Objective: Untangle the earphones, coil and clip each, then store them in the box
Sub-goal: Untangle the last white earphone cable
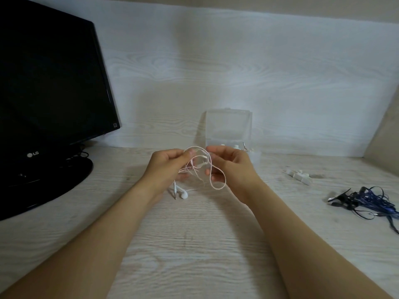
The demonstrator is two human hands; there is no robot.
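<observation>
1. On my feed, the left hand [170,165] and right hand [231,167] both pinch the pink-white earphones [184,195] just above the desk [194,244].
2. The open clear box [228,126] is right behind them, and the tangled blue earphones [367,201] are far right.

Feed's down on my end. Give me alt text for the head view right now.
The left hand and right hand hold tangled pale pink earphones above a light wooden desk, one earbud hanging low. Behind them stands an open clear box; white clips and tangled blue earphones lie at right, a black monitor at left.
</observation>
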